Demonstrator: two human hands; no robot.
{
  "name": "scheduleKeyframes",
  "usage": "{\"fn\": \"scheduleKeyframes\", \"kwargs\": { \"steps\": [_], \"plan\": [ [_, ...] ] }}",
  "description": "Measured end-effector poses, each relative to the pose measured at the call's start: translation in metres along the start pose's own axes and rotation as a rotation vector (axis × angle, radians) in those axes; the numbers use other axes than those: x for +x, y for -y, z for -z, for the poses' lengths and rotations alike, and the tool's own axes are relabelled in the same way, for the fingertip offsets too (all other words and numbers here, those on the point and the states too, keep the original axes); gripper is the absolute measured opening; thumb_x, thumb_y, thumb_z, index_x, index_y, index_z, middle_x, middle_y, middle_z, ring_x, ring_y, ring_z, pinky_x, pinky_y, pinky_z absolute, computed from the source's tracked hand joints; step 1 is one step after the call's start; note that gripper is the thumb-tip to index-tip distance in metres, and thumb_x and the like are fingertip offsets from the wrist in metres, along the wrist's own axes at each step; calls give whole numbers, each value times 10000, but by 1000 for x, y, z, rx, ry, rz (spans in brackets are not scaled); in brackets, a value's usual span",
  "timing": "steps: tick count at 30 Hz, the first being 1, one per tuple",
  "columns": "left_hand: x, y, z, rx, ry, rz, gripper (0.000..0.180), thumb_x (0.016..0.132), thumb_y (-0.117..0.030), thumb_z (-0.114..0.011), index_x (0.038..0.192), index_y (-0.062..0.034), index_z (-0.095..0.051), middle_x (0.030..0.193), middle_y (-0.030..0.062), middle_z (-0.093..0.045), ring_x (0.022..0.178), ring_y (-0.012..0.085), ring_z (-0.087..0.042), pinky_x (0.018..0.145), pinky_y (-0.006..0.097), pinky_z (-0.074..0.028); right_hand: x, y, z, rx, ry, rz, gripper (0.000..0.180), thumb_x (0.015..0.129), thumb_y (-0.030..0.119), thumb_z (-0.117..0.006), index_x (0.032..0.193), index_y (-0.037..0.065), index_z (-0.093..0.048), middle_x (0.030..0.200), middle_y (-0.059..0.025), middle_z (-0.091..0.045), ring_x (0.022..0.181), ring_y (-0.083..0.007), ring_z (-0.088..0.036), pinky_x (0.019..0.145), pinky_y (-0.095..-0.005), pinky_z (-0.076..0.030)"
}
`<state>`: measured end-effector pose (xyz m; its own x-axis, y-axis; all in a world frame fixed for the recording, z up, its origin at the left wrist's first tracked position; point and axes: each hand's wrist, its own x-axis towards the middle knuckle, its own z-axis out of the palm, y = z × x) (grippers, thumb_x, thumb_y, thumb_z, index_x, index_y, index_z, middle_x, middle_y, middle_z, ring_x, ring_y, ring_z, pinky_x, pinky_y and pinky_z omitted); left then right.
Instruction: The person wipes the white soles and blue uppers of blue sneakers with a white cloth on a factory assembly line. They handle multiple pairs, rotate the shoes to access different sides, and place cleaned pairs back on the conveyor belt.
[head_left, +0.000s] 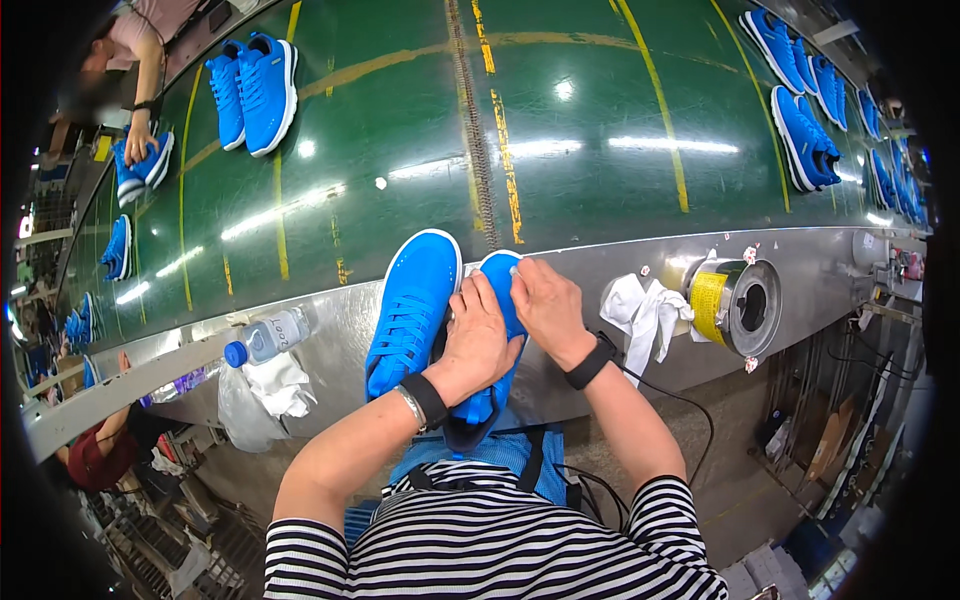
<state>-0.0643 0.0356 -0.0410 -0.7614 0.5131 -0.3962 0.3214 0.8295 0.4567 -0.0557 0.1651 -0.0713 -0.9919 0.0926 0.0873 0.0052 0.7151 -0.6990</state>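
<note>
Two blue sneakers with white soles are side by side at the belt's near edge, toes pointing away from me. My left hand (474,343) lies over the upper of the right-hand sneaker (500,262), gripping it and hiding most of its laces. At that sneaker's toe is my right hand (549,303), fingers pinched together against the upper. A tiny pale bit shows at its fingertips, too small to name. The left-hand sneaker (413,300) stands beside my left hand, its laces in view and no fingers around it.
Beyond the metal ledge (350,340) runs a green conveyor belt (380,130) carrying more blue sneakers (262,92). A white cloth (645,315) and a round can (735,305) sit right; a water bottle (268,337) sits left. Another person's hand (141,140) touches shoes at far left.
</note>
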Motion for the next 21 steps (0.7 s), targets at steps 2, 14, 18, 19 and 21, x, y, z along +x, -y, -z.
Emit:
{"fn": "scheduleKeyframes", "kwargs": {
  "steps": [2,14,18,19,21],
  "plan": [
    [-1,0,2,-12,4,6,918,697,-246,-708,1245,231,-146,1220,378,-288,1111,480,-344,974,475,-292,-3,-4,9,-14,70,14,73,804,103,-551,810,48,-503,716,-130,-549,654,-343,-576,541,-437,-446],
    [-1,3,-3,8,0,6,926,712,-257,-698,1253,241,-136,1242,401,-267,1125,503,-333,1002,488,-281,7,-11,16,45,219,72,98,806,115,-565,795,42,-501,701,-134,-546,624,-342,-566,537,-442,-441],
    [-1,-4,0,43,20,46,936,699,-239,-709,1266,227,-128,1250,384,-267,1133,494,-334,953,476,-355,8,-11,1,70,69,56,109,807,123,-564,789,41,-495,706,-138,-552,646,-339,-568,552,-437,-443],
    [0,-4,0,59,16,45,953,691,-233,-715,1280,215,-113,1258,368,-264,1139,485,-337,909,466,-411,7,-13,-5,86,23,71,118,808,132,-564,789,40,-493,707,-141,-554,650,-341,-568,556,-437,-444],
    [0,-3,-1,78,6,49,972,682,-226,-721,1293,202,-98,1267,353,-260,1146,477,-339,865,454,-468,7,-11,-5,134,22,61,129,814,140,-561,787,37,-489,711,-143,-556,659,-345,-566,560,-436,-445]
  ]
}}
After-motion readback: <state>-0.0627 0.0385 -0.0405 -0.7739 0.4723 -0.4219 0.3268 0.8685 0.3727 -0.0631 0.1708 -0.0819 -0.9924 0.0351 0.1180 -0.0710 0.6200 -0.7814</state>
